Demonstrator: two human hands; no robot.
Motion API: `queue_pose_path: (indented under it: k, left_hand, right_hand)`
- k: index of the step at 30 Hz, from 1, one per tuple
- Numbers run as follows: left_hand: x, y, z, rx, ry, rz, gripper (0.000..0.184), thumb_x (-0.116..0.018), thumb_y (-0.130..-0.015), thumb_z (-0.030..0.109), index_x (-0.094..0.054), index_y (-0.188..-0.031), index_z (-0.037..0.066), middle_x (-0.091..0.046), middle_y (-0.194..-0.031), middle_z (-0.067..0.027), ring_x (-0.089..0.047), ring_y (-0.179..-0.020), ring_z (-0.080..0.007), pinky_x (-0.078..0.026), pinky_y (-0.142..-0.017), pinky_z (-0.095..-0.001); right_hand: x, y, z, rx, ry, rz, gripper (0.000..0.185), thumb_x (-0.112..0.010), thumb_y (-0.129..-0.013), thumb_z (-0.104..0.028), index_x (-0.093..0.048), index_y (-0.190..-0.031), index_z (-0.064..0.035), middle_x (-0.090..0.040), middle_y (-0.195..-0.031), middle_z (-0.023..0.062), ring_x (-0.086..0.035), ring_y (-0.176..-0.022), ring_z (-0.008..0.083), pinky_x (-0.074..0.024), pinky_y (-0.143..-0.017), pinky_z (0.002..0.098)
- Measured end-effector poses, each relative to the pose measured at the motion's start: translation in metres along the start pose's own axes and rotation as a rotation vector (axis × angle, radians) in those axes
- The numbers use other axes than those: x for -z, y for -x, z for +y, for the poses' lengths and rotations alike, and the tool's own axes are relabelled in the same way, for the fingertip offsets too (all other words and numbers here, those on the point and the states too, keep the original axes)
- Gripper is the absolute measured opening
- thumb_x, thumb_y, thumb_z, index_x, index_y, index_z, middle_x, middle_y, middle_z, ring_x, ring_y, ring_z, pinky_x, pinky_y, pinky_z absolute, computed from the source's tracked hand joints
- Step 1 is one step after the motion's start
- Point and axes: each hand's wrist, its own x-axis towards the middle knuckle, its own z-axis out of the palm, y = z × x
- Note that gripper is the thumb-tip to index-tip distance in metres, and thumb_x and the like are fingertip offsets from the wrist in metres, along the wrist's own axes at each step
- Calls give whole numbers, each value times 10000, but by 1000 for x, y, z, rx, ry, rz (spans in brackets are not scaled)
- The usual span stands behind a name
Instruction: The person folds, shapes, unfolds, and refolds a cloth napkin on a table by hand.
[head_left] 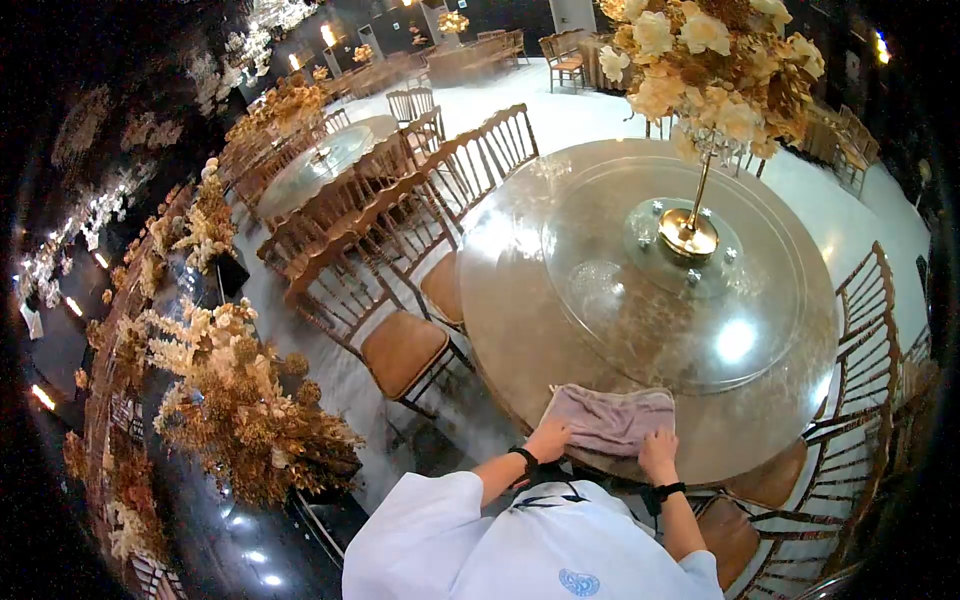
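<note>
A pinkish-purple cloth [612, 420] lies spread on the near edge of the round marble-patterned table [510, 310]. My left hand [548, 441] grips the cloth's lower left corner, its fingers closed on the fabric. At the lower right corner, my right hand [658, 452] has its fingers closed on the cloth too. Beyond the cloth sits a round glass turntable [640, 345]. On it stands a gold stand [688, 232] with a tall arrangement of cream and gold flowers [700, 60], ringed by several small glass pieces.
Wooden chairs with brown seats stand left of the table [404, 358] and right of it [775, 475]. Another round glass-topped table [325, 165] is at the upper left. A large dried-flower arrangement [245, 410] borders the dark glossy surface at lower left.
</note>
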Motion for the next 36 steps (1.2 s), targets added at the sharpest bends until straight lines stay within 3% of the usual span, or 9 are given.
queue_pose_path:
  k: [4, 7, 12, 15, 19, 27, 30, 35, 36]
  left_hand:
    - [-8, 16, 1, 28, 4, 179, 264, -567, -717, 56, -546, -980, 47, -551, -984, -168, -528, -976, -329, -437, -854, -388]
    - [-14, 10, -1, 46, -2, 199, 209, -515, -760, 44, -561, -962, 67, -561, -961, -147, -546, -902, -340, -460, -768, -431]
    - [-32, 1, -2, 123, -28, 296, 137, -546, -763, 88, -575, -896, 72, -576, -902, -129, -571, -865, -315, -474, -748, -418]
    - [-29, 6, 3, 135, -17, 277, 98, -554, -767, 109, -584, -848, 63, -593, -820, -129, -597, -808, -328, -496, -680, -430]
    - [-24, 16, 13, 297, 27, 183, 95, -584, -738, 65, -611, -826, 84, -621, -879, -113, -599, -882, -289, -494, -744, -395]
    - [-18, 15, 8, 283, 127, 60, 120, -560, -709, 73, -656, -769, 35, -644, -842, -181, -622, -813, -371, -515, -696, -463]
    - [-26, 15, 6, 299, 140, 28, 117, -564, -707, 69, -661, -762, 35, -643, -835, -191, -622, -810, -374, -515, -693, -464]
    - [-7, 18, 11, 313, 185, -45, 136, -560, -705, 45, -656, -798, 19, -640, -890, -218, -615, -889, -388, -498, -753, -479]
    - [12, 16, 16, 312, 160, -163, 164, -635, -693, 64, -677, -845, 20, -649, -920, -203, -621, -902, -355, -509, -794, -431]
  right_hand:
    - [-7, 16, 10, -5, 43, 51, 207, -624, -661, -100, -604, -866, -84, -559, -948, 107, -509, -984, 301, -375, -846, 484]
    - [-26, 7, 18, -13, 70, 123, 226, -631, -647, -130, -636, -868, -89, -580, -937, 110, -518, -994, 320, -389, -814, 465]
    - [-19, 1, 15, -38, 44, 89, 185, -623, -647, -130, -637, -824, -79, -588, -937, 97, -524, -979, 310, -387, -819, 481]
    - [-12, 3, 13, -53, 54, 31, 179, -615, -656, -158, -638, -811, -72, -592, -945, 103, -526, -985, 313, -387, -820, 485]
    - [-9, 2, 12, -52, 68, -9, 209, -613, -666, -209, -656, -804, -59, -611, -934, 120, -548, -959, 325, -398, -830, 502]
    - [-14, -9, 16, -106, 125, -220, 232, -618, -689, -262, -697, -825, -91, -640, -907, 119, -577, -949, 310, -408, -837, 539]
    - [-19, -3, 20, -26, 233, -224, 245, -626, -679, -287, -703, -795, -86, -655, -850, 135, -615, -863, 328, -458, -777, 511]
    - [-13, 1, 17, 14, 82, -195, 248, -634, -628, -272, -674, -667, -31, -629, -681, 214, -628, -660, 391, -509, -622, 449]
    - [-6, 1, 10, 26, 83, -188, 231, -631, -626, -251, -672, -660, -26, -628, -679, 216, -630, -661, 385, -508, -629, 449]
